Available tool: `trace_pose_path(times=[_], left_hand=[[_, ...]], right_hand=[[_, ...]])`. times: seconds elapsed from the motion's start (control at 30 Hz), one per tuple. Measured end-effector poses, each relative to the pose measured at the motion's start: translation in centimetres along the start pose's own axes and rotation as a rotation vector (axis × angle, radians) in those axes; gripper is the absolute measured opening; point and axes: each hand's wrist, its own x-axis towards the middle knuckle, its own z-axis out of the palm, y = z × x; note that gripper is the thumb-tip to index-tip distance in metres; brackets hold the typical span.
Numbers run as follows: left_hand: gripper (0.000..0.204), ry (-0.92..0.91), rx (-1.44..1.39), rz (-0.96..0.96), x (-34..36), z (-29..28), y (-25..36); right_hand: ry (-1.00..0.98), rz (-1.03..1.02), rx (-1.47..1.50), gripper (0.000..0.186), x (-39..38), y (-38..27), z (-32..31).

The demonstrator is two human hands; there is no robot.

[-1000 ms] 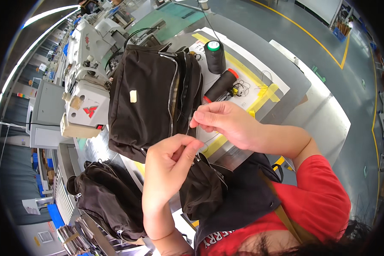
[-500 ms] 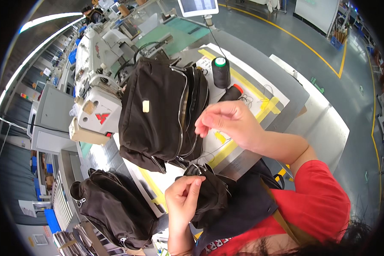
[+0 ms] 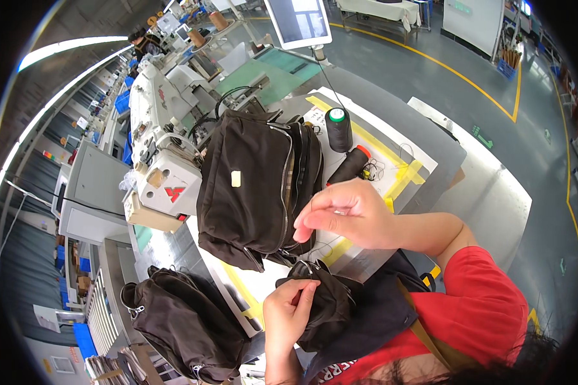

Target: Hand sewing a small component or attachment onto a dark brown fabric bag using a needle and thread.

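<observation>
A large black fabric bag point(image 3: 244, 186) with long metal zips and a small pale label stands on the table in front of me. My left hand point(image 3: 288, 314) pinches at the upper edge of a smaller black fabric bag point(image 3: 331, 305), close to its zip, at the table's near edge. Thumb and fingertips are pressed together there. Higher and to the right, my right hand point(image 3: 350, 215) hangs in the air beside the large bag. Its fingers are closed in a pinch, and whatever lies between them is too fine to see.
Behind my right hand are an upright black thread cone point(image 3: 338, 131) and another black thread cone point(image 3: 350, 165) on its side, with loose thread. A white sewing machine point(image 3: 164, 154) stands at the left. Another black bag point(image 3: 186, 324) lies lower left. A screen point(image 3: 298, 22) rises at the back.
The whole view has shifted, so the table and bags sit lower and farther right. Both hands keep their pinch; my right hand is slightly lower in the picture.
</observation>
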Motion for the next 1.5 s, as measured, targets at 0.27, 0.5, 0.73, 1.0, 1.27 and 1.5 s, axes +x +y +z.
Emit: trace_pose_path(times=[0.27,0.5,0.73,1.0,1.27,1.5], left_hand=[[0.010,0.000,-0.025,-0.055,0.0,0.1,-0.1],[0.010,0.008,-0.022,-0.053,-0.4,0.2,-0.2],[0.031,0.428,-0.136,0.049,0.1,-2.2,-0.2],[0.012,-0.082,-0.594,0.142,3.0,0.3,1.7],[0.015,-0.052,-0.457,-0.002,2.4,1.1,1.5],[0.018,-0.076,-0.271,-0.052,4.4,2.2,1.9]], right_hand=[[0.053,-0.029,0.092,0.014,0.9,-0.6,-0.7],[0.075,-0.079,0.087,0.014,1.3,-1.3,-1.1],[0.014,-0.203,-0.127,0.009,1.4,-0.8,-0.8],[-0.053,-0.121,0.007,0.009,-2.8,3.9,1.5],[-0.043,0.155,0.075,0.013,-4.4,5.6,-1.8],[0.025,0.085,-0.064,0.015,-4.8,6.3,-2.5]])
